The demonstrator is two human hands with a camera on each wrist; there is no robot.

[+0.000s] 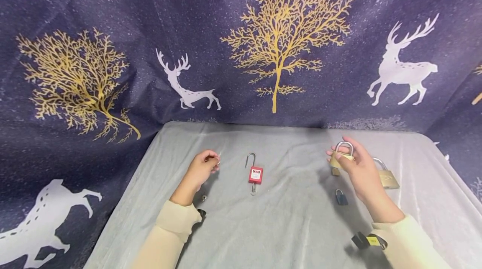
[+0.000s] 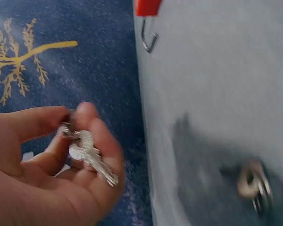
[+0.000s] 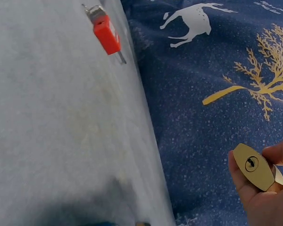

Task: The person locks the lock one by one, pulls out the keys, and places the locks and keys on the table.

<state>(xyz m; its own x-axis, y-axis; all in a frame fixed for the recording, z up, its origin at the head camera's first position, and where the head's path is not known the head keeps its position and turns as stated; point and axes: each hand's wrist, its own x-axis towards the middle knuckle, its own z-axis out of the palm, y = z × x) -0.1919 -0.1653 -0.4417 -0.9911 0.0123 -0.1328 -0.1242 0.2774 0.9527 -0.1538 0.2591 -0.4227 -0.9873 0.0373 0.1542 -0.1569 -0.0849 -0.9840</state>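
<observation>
Small silver keys (image 2: 92,157) on a ring are pinched between the thumb and fingers of my left hand (image 1: 199,170), raised above the left part of the table. In my right hand (image 1: 359,168) I grip a brass padlock (image 1: 339,160) by its body, shackle upward. Its shackle looks closed in the head view. The right wrist view shows the keyhole in the padlock's bottom face (image 3: 259,174). Between the hands lies a red padlock (image 1: 255,175), its shackle swung out and a key at its lower end. Neither hand touches it.
A larger brass padlock (image 1: 389,180) lies partly behind my right hand. Near that hand are a small brass padlock (image 1: 335,171) and a small dark blue padlock (image 1: 341,198). Blurred keys on a ring (image 2: 250,183) lie by my left wrist. A printed curtain (image 1: 211,18) hangs behind the table.
</observation>
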